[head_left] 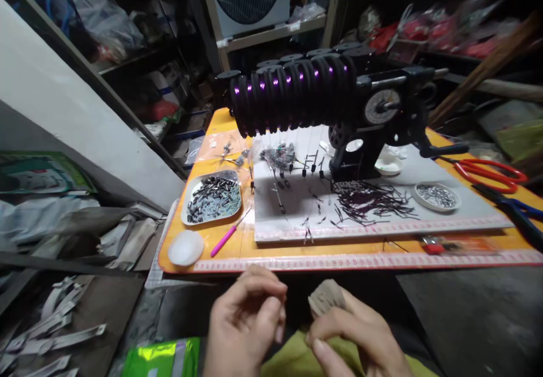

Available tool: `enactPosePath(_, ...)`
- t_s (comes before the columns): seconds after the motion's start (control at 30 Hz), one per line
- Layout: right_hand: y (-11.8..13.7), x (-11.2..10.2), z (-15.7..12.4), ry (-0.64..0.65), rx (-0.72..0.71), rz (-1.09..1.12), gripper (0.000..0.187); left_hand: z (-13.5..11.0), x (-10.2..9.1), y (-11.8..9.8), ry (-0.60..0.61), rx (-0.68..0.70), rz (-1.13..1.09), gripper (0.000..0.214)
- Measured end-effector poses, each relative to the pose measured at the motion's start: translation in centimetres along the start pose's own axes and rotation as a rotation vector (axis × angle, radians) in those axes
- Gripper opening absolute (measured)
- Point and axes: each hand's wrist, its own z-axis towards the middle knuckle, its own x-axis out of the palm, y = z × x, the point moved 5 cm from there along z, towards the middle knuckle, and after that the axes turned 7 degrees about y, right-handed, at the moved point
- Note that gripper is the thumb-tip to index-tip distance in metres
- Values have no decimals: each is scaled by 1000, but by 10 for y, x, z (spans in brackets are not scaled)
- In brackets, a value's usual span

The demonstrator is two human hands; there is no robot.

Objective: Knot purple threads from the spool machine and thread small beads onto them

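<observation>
My left hand (245, 323) is low in the view, below the table's front edge, its fingers curled together in a pinch; whatever it holds is too small to make out. My right hand (356, 337) is beside it, closed on a small folded tan piece (326, 296) that sticks up above the fingers. Both hands hover over my lap, where green cloth (297, 360) shows. The two hands almost touch.
An orange table (220, 252) carries a grey board (382, 218) with thin dark pins (369, 201), a black spool machine (305, 91), a tray of dark small parts (213, 197), a pink tool (229, 234), a white lid (185, 247), a round dish (436, 196) and red scissors (492, 174).
</observation>
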Motion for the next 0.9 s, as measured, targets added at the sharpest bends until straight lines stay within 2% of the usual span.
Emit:
enactPosePath(0.07,-1,0,1,31,39,83,19,-8,15,30,-32,-192,-303,25)
enactPosePath(0.13,-2,2,3,71,95,145,20,-11,24,47,-35,-303,-486,30)
enactPosePath(0.27,0,4,8,119,159,235,21,-16,26,61,42,-373,-673,32)
enactPosePath(0.57,6,7,9,157,206,363,20,-22,18,72,167,-361,-662,27)
enactPosePath(0.73,1,7,5,182,229,380,18,-22,18,70,174,-357,-653,27)
enactPosePath(0.9,-3,13,0,262,304,379,20,-21,21,62,129,-351,-607,26)
